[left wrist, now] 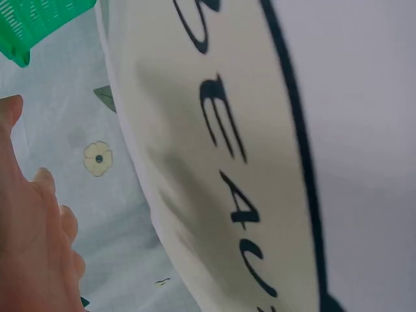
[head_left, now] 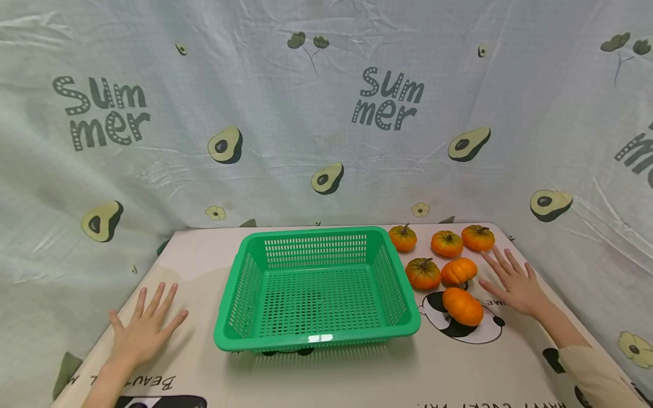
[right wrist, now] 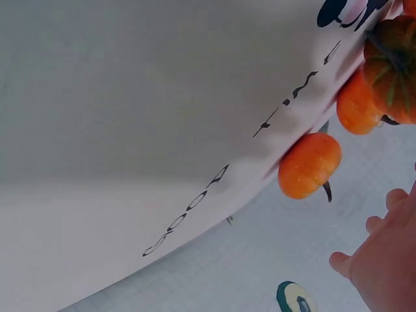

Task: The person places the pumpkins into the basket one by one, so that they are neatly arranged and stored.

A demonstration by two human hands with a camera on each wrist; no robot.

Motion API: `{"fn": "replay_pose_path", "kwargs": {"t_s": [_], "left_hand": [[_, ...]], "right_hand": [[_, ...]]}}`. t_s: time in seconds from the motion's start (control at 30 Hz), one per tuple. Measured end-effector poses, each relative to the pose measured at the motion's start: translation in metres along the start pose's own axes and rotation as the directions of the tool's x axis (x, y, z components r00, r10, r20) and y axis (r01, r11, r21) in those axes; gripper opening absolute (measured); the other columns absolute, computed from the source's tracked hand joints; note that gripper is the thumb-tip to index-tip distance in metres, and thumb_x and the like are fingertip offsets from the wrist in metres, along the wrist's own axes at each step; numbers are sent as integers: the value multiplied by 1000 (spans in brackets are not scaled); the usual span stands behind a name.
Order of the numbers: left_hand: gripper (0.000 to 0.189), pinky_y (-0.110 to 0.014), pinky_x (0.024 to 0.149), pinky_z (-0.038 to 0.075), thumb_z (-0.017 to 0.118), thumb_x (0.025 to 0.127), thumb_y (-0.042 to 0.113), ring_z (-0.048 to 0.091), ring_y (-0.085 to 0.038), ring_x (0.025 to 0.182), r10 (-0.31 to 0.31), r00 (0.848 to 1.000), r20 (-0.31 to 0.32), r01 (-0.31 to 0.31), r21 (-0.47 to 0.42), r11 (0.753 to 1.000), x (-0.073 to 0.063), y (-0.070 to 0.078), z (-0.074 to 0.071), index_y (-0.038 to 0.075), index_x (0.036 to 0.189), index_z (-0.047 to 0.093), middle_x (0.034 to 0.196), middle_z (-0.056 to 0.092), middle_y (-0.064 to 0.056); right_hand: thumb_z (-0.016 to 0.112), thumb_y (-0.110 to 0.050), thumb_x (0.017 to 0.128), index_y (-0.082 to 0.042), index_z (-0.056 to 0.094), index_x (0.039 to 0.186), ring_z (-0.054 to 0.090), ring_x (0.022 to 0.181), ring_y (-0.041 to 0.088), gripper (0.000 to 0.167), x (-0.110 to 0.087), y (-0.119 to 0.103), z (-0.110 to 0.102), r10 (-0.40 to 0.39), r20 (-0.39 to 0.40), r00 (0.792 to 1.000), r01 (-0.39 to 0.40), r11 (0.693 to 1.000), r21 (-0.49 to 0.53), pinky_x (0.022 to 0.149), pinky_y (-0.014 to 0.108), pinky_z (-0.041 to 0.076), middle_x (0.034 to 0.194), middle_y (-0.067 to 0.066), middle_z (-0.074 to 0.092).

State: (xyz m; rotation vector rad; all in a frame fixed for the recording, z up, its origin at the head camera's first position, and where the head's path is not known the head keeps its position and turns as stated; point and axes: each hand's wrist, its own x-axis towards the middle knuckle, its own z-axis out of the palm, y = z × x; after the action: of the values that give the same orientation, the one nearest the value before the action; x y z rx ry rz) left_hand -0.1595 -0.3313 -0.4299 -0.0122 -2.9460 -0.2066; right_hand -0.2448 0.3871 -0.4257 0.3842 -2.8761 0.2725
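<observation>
A green plastic basket [head_left: 316, 343] with slotted walls stands in the middle of the table, and nothing lies in it. To its right is a group of several small orange pumpkins, among them a plain orange one [head_left: 462, 306] nearest the front and a green-topped one [head_left: 423, 273] beside the basket. My left hand [head_left: 140, 337], fingers spread, is left of the basket and apart from it. On the other side my right hand [head_left: 520, 286] has its fingers spread too, close to the rightmost pumpkin [head_left: 478, 238]; whether a fingertip touches it I cannot tell. Neither hand holds anything.
The table [head_left: 357, 379] wears a pale cloth printed with panda faces and lettering. A light curtain [head_left: 275, 187] with avocado prints hangs behind the table and along both sides. In the left wrist view a corner of the basket [left wrist: 45, 23] shows at the top.
</observation>
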Motion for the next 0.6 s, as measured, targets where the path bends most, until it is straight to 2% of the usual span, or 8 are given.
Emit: {"fn": "replay_pose_path", "kwargs": {"t_s": [0.13,0.3,0.47,0.6], "left_hand": [[76,-72,89,-14,39,88,53,-18,-36,134,12,1000,-19,-12,8,1000,-1,4,-4,23,145,-3,150,-8,-9],[79,-71,91,-15,43,87,51,-18,-34,135,58,997,-56,-58,17,998,-1,9,-9,26,144,-5,150,-10,-6],[77,-72,89,-15,41,88,52,-15,-34,136,58,998,-38,-59,1,998,-2,15,-11,29,144,-6,150,-7,-5],[74,-72,88,-17,40,88,52,-12,-35,136,58,998,-30,-59,-25,998,-1,23,-14,27,145,-2,151,-5,-5]], "right_hand": [[43,-44,90,-21,10,145,-8,137,35,69,-1,-7,-1,-30,-5,1000,30,1000,1,97,68,-5,150,18,6],[44,-43,90,-19,12,145,-10,138,31,68,-4,-16,-2,-63,-10,998,63,998,-1,99,66,-7,151,10,-1],[45,-42,89,-17,16,145,-13,139,23,67,-6,-22,-1,-96,-18,995,96,995,-19,100,65,-6,152,11,3],[46,-41,89,-18,18,144,-16,138,18,67,-7,-28,-1,-119,-31,992,118,992,-35,101,63,-6,151,13,9]]}}
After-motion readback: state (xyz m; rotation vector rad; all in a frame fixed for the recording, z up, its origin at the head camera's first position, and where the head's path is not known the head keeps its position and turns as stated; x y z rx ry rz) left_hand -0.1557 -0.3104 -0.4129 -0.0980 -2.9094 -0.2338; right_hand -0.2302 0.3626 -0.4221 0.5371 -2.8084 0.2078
